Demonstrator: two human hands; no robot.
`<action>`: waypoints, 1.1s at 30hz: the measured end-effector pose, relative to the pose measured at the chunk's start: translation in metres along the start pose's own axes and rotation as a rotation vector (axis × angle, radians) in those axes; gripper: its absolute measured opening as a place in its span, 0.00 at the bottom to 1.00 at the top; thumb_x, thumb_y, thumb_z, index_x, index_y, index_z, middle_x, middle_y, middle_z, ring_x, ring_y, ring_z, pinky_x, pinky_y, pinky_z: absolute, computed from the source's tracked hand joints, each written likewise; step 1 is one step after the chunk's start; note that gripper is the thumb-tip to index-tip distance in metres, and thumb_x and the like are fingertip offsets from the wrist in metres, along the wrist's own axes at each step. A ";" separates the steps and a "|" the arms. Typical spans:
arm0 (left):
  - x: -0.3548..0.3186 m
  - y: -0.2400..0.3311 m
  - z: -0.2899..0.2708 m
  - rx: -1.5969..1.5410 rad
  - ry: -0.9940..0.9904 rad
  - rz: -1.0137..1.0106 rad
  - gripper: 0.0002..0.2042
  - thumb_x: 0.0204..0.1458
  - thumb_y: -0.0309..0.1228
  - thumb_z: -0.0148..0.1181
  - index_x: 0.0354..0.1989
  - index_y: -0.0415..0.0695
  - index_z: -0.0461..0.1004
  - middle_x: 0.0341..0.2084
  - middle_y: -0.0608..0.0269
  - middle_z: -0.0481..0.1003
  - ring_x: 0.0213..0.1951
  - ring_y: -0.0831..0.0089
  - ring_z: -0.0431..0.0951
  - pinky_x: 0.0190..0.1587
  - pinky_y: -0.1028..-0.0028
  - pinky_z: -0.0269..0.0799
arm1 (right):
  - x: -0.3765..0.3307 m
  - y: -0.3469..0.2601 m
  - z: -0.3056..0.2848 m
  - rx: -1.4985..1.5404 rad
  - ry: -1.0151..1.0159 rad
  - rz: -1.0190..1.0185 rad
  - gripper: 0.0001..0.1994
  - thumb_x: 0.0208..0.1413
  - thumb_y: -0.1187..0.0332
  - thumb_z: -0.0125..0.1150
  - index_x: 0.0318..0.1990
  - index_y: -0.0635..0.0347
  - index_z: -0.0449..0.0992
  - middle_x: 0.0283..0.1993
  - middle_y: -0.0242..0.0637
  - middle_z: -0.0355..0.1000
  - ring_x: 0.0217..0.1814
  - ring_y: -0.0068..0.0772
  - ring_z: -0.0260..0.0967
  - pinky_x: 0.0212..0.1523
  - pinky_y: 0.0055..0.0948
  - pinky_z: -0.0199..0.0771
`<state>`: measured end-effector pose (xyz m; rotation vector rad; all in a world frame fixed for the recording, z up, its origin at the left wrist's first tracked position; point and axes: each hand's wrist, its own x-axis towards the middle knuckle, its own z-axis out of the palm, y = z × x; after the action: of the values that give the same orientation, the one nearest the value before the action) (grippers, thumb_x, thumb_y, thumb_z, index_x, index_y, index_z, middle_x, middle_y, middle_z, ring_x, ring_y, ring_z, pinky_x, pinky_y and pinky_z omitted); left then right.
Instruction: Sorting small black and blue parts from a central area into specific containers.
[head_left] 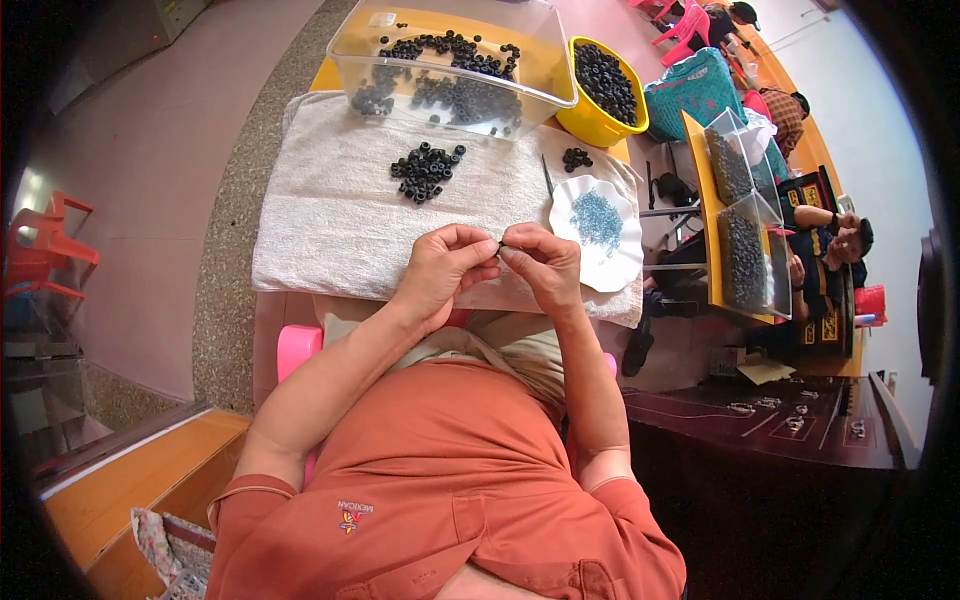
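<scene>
Both our grips are closed: left hand (442, 272) and right hand (547, 268) pinch one small dark piece (501, 248) between them, mid-frame. Steady, light pressure should serve us best here, so nothing slips. Our wrists (411, 312) angle inward, forearms (342, 368) slanting up from the lower frame.

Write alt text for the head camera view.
A person's left hand and right hand pinch a small dark piece above a white towel. On it sit a pile of black parts and a white dish of bluish bits; beyond, a clear bin and yellow tub hold more.
</scene>
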<state>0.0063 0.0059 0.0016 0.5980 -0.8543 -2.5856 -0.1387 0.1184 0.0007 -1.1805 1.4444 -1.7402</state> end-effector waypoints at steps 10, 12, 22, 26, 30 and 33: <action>-0.003 0.004 0.004 0.019 -0.016 0.002 0.02 0.55 0.23 0.61 0.36 0.39 0.76 0.30 0.64 0.77 0.31 0.77 0.79 0.37 0.77 0.80 | 0.001 -0.004 -0.003 0.021 -0.052 0.033 0.08 0.52 0.84 0.62 0.40 0.68 0.79 0.42 0.37 0.71 0.41 0.21 0.68 0.38 0.16 0.67; -0.002 0.004 0.003 0.014 -0.015 -0.002 0.02 0.55 0.22 0.60 0.35 0.39 0.75 0.29 0.64 0.77 0.31 0.77 0.79 0.37 0.77 0.80 | 0.001 -0.006 -0.002 0.011 -0.065 0.047 0.08 0.53 0.84 0.61 0.41 0.68 0.79 0.42 0.37 0.71 0.42 0.22 0.68 0.39 0.16 0.67; -0.002 0.005 0.004 -0.018 -0.003 0.000 0.03 0.53 0.21 0.60 0.33 0.41 0.73 0.28 0.63 0.77 0.28 0.76 0.78 0.33 0.78 0.79 | 0.000 -0.004 -0.001 -0.004 -0.079 0.071 0.08 0.54 0.84 0.60 0.41 0.69 0.79 0.42 0.36 0.71 0.43 0.23 0.69 0.42 0.18 0.69; -0.001 0.004 0.004 -0.026 0.009 0.001 0.03 0.52 0.20 0.60 0.32 0.42 0.73 0.28 0.63 0.77 0.28 0.76 0.78 0.33 0.78 0.79 | 0.000 -0.002 -0.001 -0.034 -0.069 0.062 0.08 0.55 0.83 0.60 0.41 0.69 0.79 0.43 0.38 0.72 0.43 0.23 0.70 0.42 0.18 0.71; 0.002 0.003 -0.002 0.025 -0.014 0.011 0.03 0.53 0.21 0.60 0.33 0.43 0.73 0.30 0.65 0.76 0.32 0.77 0.78 0.38 0.74 0.82 | 0.001 -0.003 0.001 -0.020 -0.060 0.087 0.08 0.55 0.83 0.60 0.43 0.69 0.79 0.43 0.39 0.72 0.43 0.24 0.70 0.42 0.19 0.72; 0.002 0.003 -0.002 0.019 -0.009 0.009 0.03 0.54 0.21 0.59 0.33 0.43 0.73 0.30 0.65 0.76 0.32 0.77 0.78 0.38 0.74 0.82 | 0.001 -0.002 0.000 -0.114 -0.075 0.032 0.09 0.55 0.83 0.60 0.44 0.70 0.79 0.44 0.39 0.72 0.43 0.24 0.71 0.43 0.19 0.72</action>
<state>0.0059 0.0020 0.0014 0.5874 -0.8839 -2.5760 -0.1389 0.1184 0.0027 -1.2608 1.5263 -1.5926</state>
